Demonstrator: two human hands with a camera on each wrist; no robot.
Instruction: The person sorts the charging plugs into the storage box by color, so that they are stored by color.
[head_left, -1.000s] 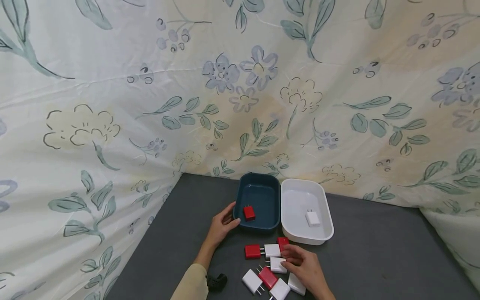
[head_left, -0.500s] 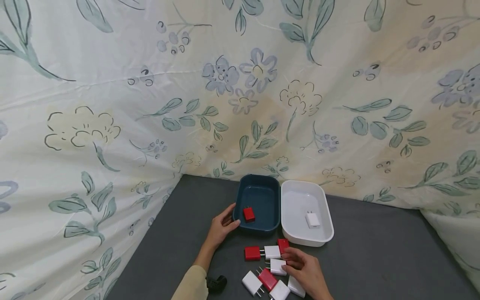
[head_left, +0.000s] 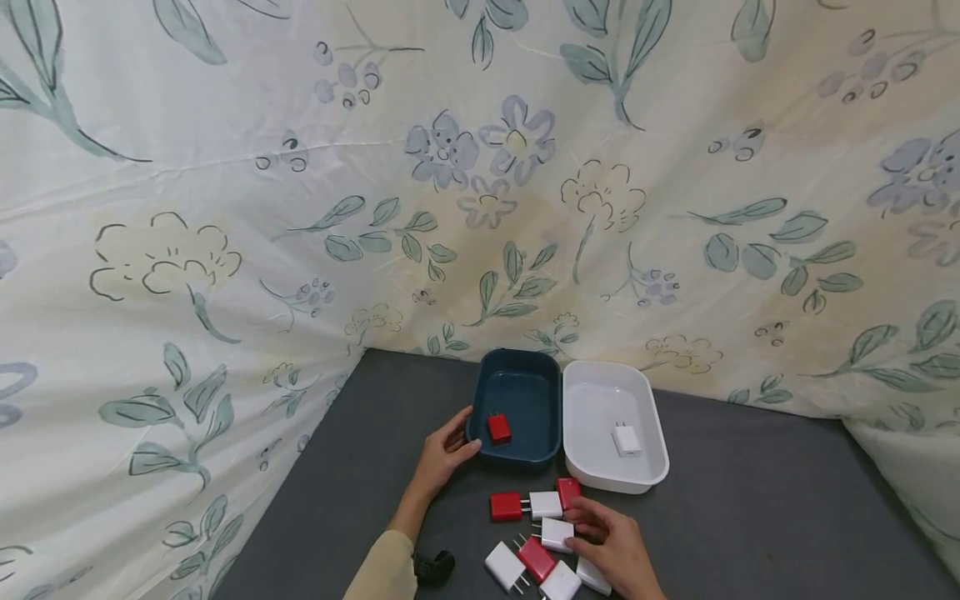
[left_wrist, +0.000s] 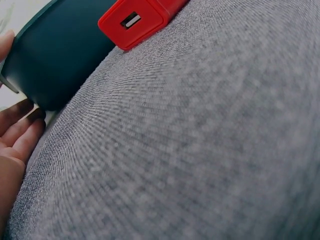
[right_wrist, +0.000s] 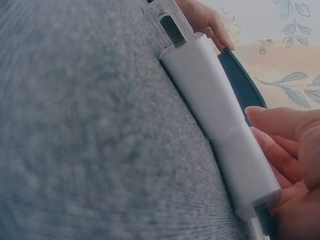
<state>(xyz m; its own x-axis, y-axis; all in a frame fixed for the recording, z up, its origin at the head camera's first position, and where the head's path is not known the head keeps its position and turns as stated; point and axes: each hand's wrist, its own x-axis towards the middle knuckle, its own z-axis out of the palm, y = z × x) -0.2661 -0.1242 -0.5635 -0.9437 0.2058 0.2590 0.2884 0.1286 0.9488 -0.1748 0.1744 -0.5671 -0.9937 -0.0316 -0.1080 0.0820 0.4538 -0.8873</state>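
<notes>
My left hand (head_left: 441, 457) holds the near left corner of a dark blue bin (head_left: 517, 457), thumb toward the front, fingers along its left outer wall. In the left wrist view, fingers (left_wrist: 22, 131) touch the bin's lower side. Inside lies a red charger (head_left: 498, 429). My right hand (head_left: 611, 540) is low over loose chargers, thumb and forefinger by the right end of a white charger (head_left: 555, 534); whether they grip it is hidden. Just beyond that forefinger is a red charger (head_left: 567, 490). In the right wrist view, white chargers (right_wrist: 202, 82) partly block the hand's fingers (right_wrist: 280, 150).
A white bin (head_left: 600, 479) with one white charger (head_left: 626, 439) stands against the blue bin's right side. More red and white plug chargers (head_left: 506, 566) lie in front of the bins. A black object (head_left: 433, 568) lies beside the left sleeve. Floral cloth hangs behind the dark tabletop.
</notes>
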